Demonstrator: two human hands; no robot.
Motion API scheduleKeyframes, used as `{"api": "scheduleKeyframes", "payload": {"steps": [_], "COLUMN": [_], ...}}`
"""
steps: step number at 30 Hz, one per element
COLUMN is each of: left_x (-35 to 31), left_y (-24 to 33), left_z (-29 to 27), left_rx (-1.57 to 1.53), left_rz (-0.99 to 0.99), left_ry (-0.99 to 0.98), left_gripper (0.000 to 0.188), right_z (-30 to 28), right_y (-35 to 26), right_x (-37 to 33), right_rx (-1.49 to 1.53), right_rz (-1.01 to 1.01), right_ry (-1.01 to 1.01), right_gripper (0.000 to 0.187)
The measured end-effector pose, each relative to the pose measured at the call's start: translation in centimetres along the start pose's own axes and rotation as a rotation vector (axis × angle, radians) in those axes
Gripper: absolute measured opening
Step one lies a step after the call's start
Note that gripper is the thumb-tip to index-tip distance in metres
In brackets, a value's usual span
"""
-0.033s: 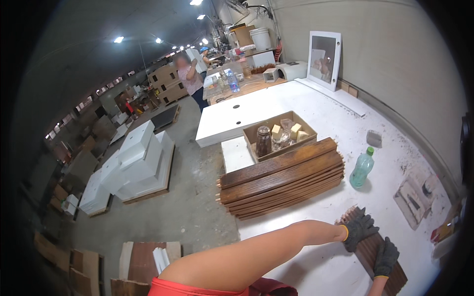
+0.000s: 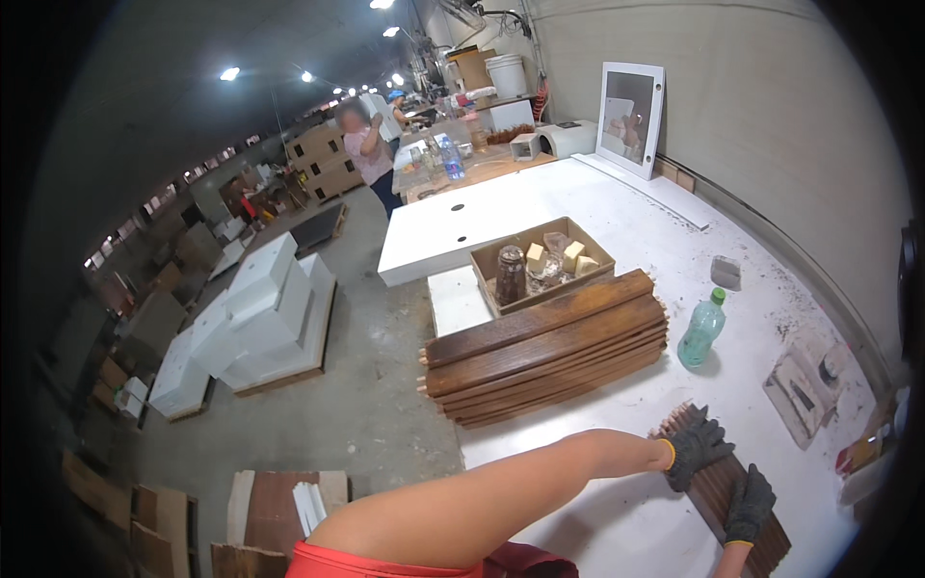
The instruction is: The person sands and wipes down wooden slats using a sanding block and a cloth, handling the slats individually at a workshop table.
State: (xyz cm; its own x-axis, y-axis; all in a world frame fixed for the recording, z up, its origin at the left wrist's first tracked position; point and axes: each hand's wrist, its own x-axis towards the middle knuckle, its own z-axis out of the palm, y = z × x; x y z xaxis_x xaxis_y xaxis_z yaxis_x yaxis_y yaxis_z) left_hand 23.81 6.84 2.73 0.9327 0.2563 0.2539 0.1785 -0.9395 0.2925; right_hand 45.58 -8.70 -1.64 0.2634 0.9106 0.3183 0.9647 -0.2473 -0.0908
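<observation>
Both my hands wear dark grey gloves with yellow cuffs. On the white tabletop at the lower right lies a bundle of dark brown wooden slats [image 2: 718, 485], ribbed by their edges. My left hand [image 2: 698, 451] grips it near the far end, fingers laid across it. Closer to me, my right hand [image 2: 750, 506] holds its right side, fingers pointing away from me. The fingertips are partly hidden. A larger stack of brown boards [image 2: 549, 342] with pegged ends lies to the left of my hands.
Behind the stack stands a box [image 2: 501, 310] holding a dark jar and pale yellow blocks. A green bottle [image 2: 701, 329] stands beyond my hands, with a stained pad [image 2: 805, 390] to its right. White panels [image 2: 424, 241] lie farther back. A person [image 2: 366, 154] stands past them.
The whole view has shifted slightly to the left. My hands stay on the slats as before.
</observation>
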Motion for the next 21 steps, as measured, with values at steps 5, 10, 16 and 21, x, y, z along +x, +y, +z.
{"api": "scheduleKeyframes", "payload": {"steps": [5,10,16,21], "left_x": [-3.1,-6.4,-10.4,-12.1], "left_y": [-1.0,1.4,3.0,0.4], "left_z": [-0.7,-0.8,-0.1,4.3], "left_rx": [-0.004,0.006,0.063,0.116], "left_rz": [-0.046,-0.146,-0.052,-0.023], "left_ry": [-0.039,-0.006,0.09,0.209], "left_gripper": [0.106,0.094,0.091,0.073], "right_z": [-6.4,-3.9,-6.0,-0.9], "right_y": [-2.1,4.7,2.7,8.1], "right_x": [-3.6,-12.3,-12.4,-15.9], "right_rx": [-0.525,-0.044,0.766,1.011], "right_rz": [0.321,0.864,1.041,0.991], "right_ry": [-0.093,0.321,0.508,0.739], "right_gripper": [0.045,0.07,0.06,0.056]}}
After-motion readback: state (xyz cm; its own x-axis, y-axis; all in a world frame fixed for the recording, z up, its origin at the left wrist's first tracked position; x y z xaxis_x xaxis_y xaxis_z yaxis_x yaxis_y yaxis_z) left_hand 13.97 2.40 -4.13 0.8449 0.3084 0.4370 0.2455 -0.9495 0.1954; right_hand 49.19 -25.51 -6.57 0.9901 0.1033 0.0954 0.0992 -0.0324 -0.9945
